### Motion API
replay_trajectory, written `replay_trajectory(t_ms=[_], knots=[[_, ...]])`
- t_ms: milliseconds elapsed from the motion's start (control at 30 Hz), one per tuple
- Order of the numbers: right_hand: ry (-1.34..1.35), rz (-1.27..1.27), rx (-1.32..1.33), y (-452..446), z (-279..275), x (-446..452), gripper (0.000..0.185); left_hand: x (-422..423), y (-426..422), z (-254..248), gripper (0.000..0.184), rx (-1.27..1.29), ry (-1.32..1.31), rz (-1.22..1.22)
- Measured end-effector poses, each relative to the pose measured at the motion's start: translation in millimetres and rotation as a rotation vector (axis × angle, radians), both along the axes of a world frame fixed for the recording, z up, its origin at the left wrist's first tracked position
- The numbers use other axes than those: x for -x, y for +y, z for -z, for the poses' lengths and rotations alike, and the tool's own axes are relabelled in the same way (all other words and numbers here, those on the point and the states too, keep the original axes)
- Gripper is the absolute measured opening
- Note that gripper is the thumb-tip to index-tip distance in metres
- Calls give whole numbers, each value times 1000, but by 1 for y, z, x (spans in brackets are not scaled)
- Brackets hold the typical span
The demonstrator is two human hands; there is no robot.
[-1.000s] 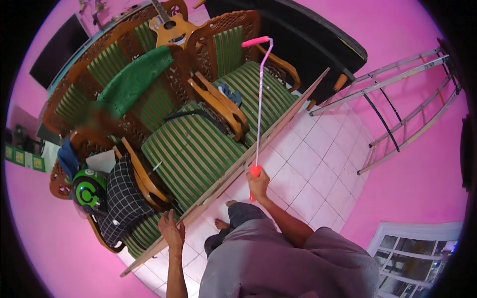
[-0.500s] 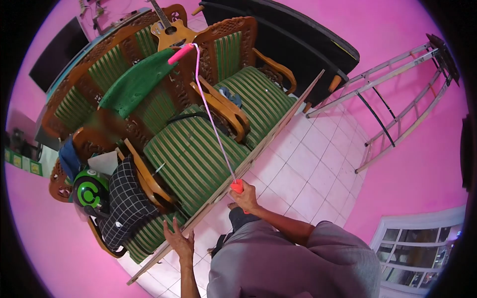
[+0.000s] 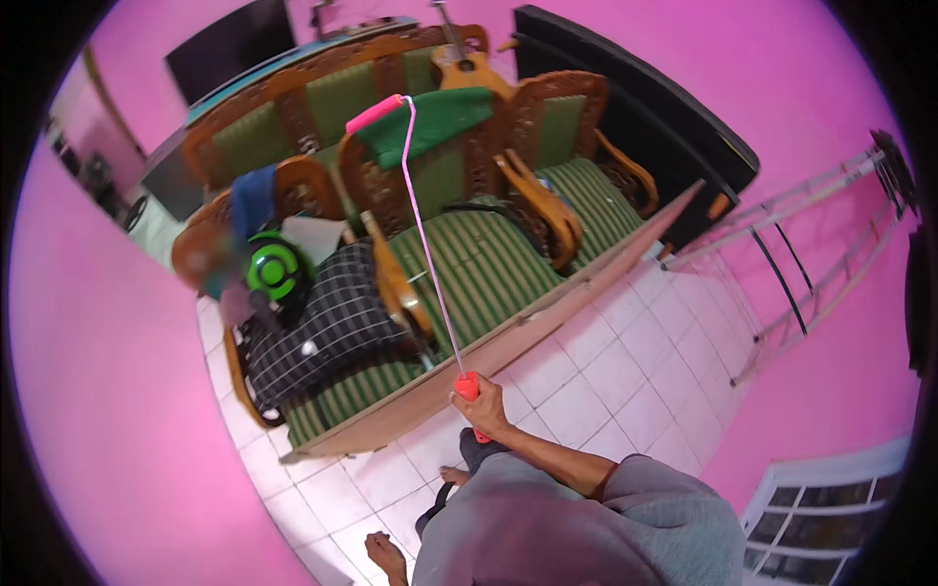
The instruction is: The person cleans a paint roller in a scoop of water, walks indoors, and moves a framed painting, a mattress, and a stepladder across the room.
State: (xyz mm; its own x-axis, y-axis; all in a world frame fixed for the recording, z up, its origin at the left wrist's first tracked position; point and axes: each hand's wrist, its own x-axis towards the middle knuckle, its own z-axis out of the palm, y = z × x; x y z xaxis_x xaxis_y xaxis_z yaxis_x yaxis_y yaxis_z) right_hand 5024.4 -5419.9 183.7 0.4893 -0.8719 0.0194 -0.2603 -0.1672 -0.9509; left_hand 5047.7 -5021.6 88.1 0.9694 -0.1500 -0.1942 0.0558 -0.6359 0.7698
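My right hand (image 3: 481,405) is closed round the red-orange handle of a paint roller (image 3: 430,244). Its long thin frame rises away from me to a pink roller sleeve at the top, seen in front of the sofas and the pink wall. I cannot tell whether the sleeve touches anything. My left hand (image 3: 386,555) hangs low at the bottom edge, fingers loosely bent and apart, with nothing visible in it.
A long board (image 3: 518,337) stands along the front of striped green armchairs (image 3: 469,254). A checked cushion (image 3: 327,313) and a green-black helmet (image 3: 276,272) lie on the left chair. A guitar (image 3: 469,73) is behind; a stepladder (image 3: 801,230) leans at right.
My view has turned left, so the furniture appears farther right. My left hand has dropped from near the board to the bottom edge. The roller stays in my right hand.
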Motion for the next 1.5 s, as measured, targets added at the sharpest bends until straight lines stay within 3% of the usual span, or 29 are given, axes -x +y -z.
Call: replay_trajectory(t_ms=[100,167,233,300,367,633,733,800,900,933,967,1033,1100,1200,1367,1433,1467,1500], knots=[[-28,-127,-30,52,-9,-45,26,15,66,-2,17,7,146,-294],[-37,-219,-57,80,-12,-76,27,18,78,-12,19,157,119,-580],[-80,-294,-12,113,-11,-106,29,16,106,-7,21,118,220,-606],[-85,-399,-41,145,-9,-137,28,8,134,0,25,186,163,-493],[-91,-473,-61,178,-8,-168,27,-19,157,5,22,40,36,-406],[-44,-583,-183,304,-5,-292,27,-184,260,5,18,-173,23,-453],[9,-612,-234,339,0,-347,27,-199,341,49,29,-417,219,-262],[31,-616,-250,361,-1,-383,26,-186,410,108,33,-325,320,-211],[75,-593,-251,384,-10,-434,23,-180,451,97,37,-595,533,-28],[94,-597,-219,390,-11,-449,21,-167,475,122,40,-678,466,126],[114,-595,-185,396,-10,-465,19,-173,477,115,43,-761,382,272],[58,-554,-208,411,7,-496,20,-191,500,112,40,-646,562,175],[13,-492,-221,420,17,-523,22,-242,518,112,38,-605,599,199],[162,-489,-71,435,0,-567,33,-355,553,119,35,-541,565,303],[125,-355,-81,453,-26,-632,33,-594,581,142,31,-233,313,686],[121,-327,-92,449,-35,-660,32,-689,559,153,9,-69,852,-39],[118,-294,-88,446,-40,-676,32,-737,553,161,9,-78,848,-7],[138,-271,-97,441,-46,-694,31,-788,543,171,7,-104,583,317]])
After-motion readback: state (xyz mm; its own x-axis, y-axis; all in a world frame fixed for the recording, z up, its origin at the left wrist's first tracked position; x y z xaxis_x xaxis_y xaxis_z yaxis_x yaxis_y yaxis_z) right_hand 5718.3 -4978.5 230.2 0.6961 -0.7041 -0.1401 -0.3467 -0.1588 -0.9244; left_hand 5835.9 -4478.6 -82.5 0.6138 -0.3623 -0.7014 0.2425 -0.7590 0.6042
